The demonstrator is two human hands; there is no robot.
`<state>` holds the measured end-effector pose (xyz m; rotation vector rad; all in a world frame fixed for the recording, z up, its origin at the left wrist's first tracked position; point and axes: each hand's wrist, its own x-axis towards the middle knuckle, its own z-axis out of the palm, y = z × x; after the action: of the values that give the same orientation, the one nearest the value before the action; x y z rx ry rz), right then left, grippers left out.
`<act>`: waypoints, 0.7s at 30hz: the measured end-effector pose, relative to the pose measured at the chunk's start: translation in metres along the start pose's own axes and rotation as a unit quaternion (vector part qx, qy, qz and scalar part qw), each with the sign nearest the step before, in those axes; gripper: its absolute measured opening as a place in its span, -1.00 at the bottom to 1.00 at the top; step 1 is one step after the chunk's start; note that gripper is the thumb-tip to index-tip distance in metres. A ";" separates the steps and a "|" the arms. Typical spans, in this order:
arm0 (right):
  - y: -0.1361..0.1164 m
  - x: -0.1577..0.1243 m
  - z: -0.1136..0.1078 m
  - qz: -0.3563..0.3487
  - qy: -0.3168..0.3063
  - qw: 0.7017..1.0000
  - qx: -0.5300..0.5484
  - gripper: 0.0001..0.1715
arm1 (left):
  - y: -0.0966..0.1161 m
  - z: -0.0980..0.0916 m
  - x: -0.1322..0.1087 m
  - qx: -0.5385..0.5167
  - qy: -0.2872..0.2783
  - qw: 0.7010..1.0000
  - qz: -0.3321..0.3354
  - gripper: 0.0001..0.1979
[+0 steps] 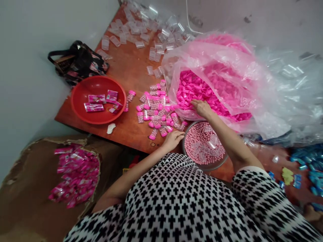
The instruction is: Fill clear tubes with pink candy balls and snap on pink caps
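My right hand [202, 109] reaches over the near edge of a clear plastic bag [174, 64], its outstretched fingers touching the loose pink caps [193, 88] inside. At the left rim of a round metal bowl [183, 148] is my left hand [173, 140], fingers drawn together; what they hold, if anything, is hidden. Small pink beads [199, 134] fill the bowl, with several clear plastic containers [213, 142] lying on them. Beyond my left hand lies a pile of small bead-filled bottles [157, 112] with pink caps.
A red basin [77, 109] holds several pink packets [94, 107]. Behind it sits a dark flowered bag [80, 64]. Clear empty containers [123, 33] are scattered at the back. An open cardboard box [27, 195] with pink packets stands lower left. Blue packets [316, 168] lie far right.
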<state>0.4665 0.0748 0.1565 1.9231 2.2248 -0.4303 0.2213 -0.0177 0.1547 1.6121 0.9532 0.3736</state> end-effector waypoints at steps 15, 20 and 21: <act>0.078 -0.088 -0.038 0.195 0.173 0.940 0.221 -0.59 | -0.004 0.011 0.010 0.007 -0.013 1.000 0.011 -0.75; 0.111 -0.142 -0.030 0.270 0.249 0.894 0.256 -0.54 | -0.003 0.015 0.014 0.022 -0.021 0.999 0.021 -0.75; 0.115 -0.151 -0.027 0.271 0.247 0.893 0.261 -0.55 | -0.003 0.016 0.015 0.026 -0.022 0.999 0.022 -0.75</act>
<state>0.6051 -0.0438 0.2166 3.1164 1.7689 -0.5251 0.2403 -0.0175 0.1438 1.6837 0.9013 0.3462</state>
